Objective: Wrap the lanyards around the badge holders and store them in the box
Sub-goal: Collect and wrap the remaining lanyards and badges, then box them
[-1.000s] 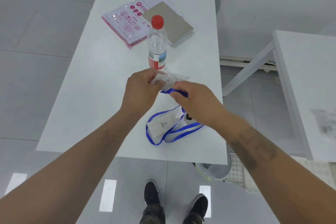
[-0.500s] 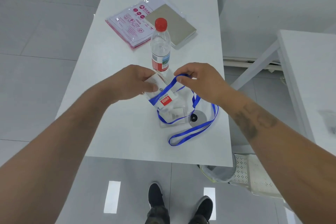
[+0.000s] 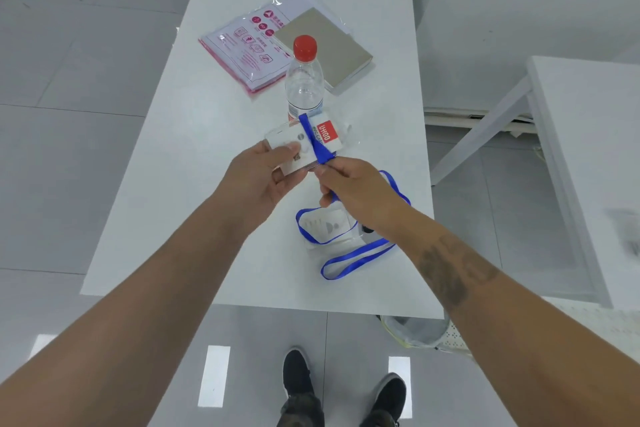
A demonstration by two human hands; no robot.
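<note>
My left hand (image 3: pixel 258 180) holds a clear badge holder (image 3: pixel 304 140) with a red and white card inside, lifted above the white table (image 3: pixel 207 149). A blue lanyard (image 3: pixel 317 144) crosses the holder's face. My right hand (image 3: pixel 353 191) pinches that lanyard just below the holder's lower edge. The rest of the blue strap (image 3: pixel 356 260) trails down in loops on the table. A second clear badge holder (image 3: pixel 327 225) lies flat on the table under my right wrist, partly hidden. A flat grey-topped box (image 3: pixel 325 45) sits at the far end.
A water bottle (image 3: pixel 304 80) with a red cap stands just behind the held badge holder. A pink printed plastic bag (image 3: pixel 249 45) lies left of the box. Another white table (image 3: pixel 588 166) stands to the right. A bin (image 3: pixel 415 333) sits below the table's near right corner.
My right hand came down from above the holder to its lower edge, pulling the lanyard across its face. My left hand turned the holder and raised it toward the bottle.
</note>
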